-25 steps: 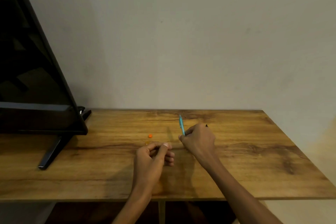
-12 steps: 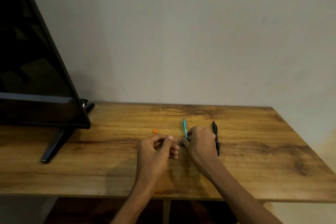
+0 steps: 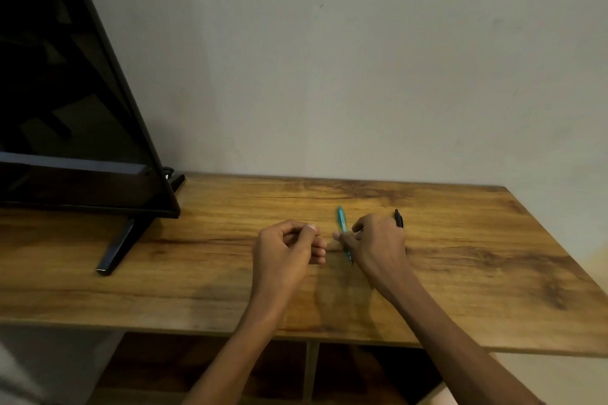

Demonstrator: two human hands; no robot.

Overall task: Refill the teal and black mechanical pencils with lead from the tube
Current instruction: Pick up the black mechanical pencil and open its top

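Still early: the slim teal plastic mechanical pencil point(image 3: 342, 227) is in hand, refill apparently unfinished.

Over the wooden table point(image 3: 493, 256), the right hand point(image 3: 378, 245) grips the teal pencil; the left hand point(image 3: 289, 245), just left of it, is curled with thumb and finger pinched together, perhaps on a lead too thin to see. The black mechanical pencil point(image 3: 398, 219) lies just right of the teal one, untouched. No lead tube shows.

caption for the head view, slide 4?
Right hand holds the teal mechanical pencil over the wooden table; left hand pinches beside it; black pencil lies behind.
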